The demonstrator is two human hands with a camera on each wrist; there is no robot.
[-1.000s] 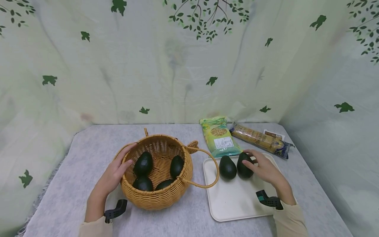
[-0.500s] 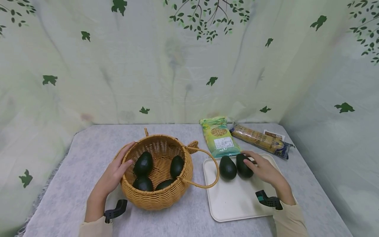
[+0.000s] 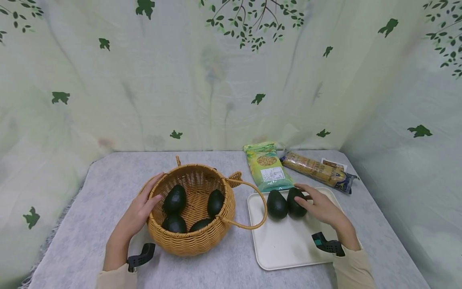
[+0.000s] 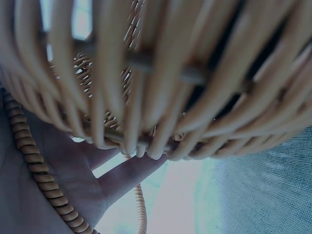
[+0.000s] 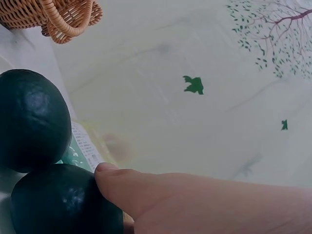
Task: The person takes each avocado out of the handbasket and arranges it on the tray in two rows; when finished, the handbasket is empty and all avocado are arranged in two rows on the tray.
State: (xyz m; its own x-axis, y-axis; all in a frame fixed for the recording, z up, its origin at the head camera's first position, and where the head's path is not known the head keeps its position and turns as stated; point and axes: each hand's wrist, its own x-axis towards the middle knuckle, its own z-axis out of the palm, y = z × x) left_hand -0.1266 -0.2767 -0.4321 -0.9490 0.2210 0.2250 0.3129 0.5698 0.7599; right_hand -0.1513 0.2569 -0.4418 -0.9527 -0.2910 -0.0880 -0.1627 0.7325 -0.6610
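Note:
In the head view my left hand point(image 3: 138, 206) holds the left rim of a round wicker basket point(image 3: 191, 243), thumb over the rim and fingers along the outside. The left wrist view shows the wrapped basket handle point(image 4: 41, 180) crossing that palm. Several dark green avocados point(image 3: 175, 200) lie inside the basket. On a white tray point(image 3: 279, 249) to the right are two more. My right hand point(image 3: 321, 204) grips the right-hand avocado point(image 3: 296, 204) between thumb and fingers. Its neighbour, the left-hand avocado point(image 3: 277, 204), touches it in the right wrist view point(image 5: 31, 122).
Behind the tray lies a green and yellow bag point(image 3: 268, 166) with a white label. A long pack of noodle-like sticks point(image 3: 317, 170) lies beside it, over a small printed card point(image 3: 333, 163). The basket's right handle point(image 3: 263, 212) overhangs the tray's left edge. A printed curtain closes the back.
The right-hand avocado has shifted slightly left, up against its neighbour, with my right hand still on it. My left hand and the basket have stayed in place.

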